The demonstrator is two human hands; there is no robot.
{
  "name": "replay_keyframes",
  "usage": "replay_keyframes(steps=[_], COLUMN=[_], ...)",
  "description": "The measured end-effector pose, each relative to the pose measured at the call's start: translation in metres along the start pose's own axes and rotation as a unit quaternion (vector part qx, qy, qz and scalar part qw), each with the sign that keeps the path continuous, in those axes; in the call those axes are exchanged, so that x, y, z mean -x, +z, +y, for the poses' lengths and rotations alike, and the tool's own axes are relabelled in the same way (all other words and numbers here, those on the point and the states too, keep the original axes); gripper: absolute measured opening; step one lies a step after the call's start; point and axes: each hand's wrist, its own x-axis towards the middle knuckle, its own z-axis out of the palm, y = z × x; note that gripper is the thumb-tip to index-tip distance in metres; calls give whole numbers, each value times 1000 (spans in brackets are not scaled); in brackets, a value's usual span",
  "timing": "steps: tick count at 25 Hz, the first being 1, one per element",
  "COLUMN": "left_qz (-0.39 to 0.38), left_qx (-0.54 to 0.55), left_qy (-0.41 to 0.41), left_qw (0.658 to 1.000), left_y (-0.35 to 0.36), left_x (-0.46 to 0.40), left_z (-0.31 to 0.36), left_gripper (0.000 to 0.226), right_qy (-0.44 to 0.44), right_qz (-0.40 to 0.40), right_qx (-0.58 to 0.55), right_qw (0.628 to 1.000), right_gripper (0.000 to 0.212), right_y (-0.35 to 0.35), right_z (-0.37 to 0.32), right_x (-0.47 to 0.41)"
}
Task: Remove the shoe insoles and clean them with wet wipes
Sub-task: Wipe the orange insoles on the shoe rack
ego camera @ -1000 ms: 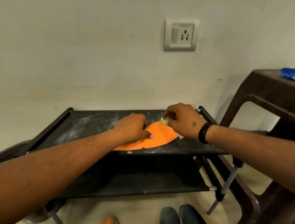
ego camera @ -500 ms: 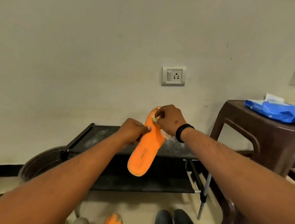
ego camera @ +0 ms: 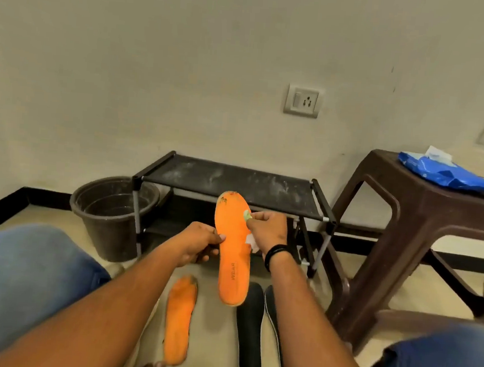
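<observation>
An orange insole hangs upright in the air in front of the black rack, heel end down. My left hand pinches its left edge at mid-length. My right hand grips its right edge and also holds a small crumpled wet wipe against it. A second orange insole lies flat on the floor below. Beside it lie two black insoles, side by side.
A dusty black two-tier shoe rack stands against the wall. A dark bucket sits at its left. A brown plastic stool at the right carries a blue wet wipes pack. My blue-jeaned knees fill both lower corners.
The orange insole was lifted off the rack's top shelf and brought toward me, both hands keeping hold. The view pulled back and tilted down, so the floor insoles now show.
</observation>
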Motion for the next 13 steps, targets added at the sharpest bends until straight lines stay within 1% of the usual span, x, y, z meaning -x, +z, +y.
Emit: replay_keyframes(steps=[3,6,7,10,12,13], left_qz=[48,100,106,111,107,102], left_qx=[-14,-3,-7,-17,-22,-22], left_qy=[-68,-120,-129,-150,-163,-174], left_qw=[996,988,986,982,980,979], left_y=[9,19,22,30,35,38], left_x=[9,10,8,-1,-8,-13], left_z=[-43,-81,-92,-119,-132,-140], left_gripper=[11,9,10,9,15,20], right_qy=[54,87,103,186,261,289], right_qz=[22,15,-8,-136,-210,-225], right_qx=[29,150,176,197,146,111], right_qw=[998,985,979,953,931,924], right_gripper=[22,13,9,4,25,28], right_y=[15,20,20,26,33,39], right_z=[40,61,69,117,156,174], right_x=[20,21,23,35,45,48])
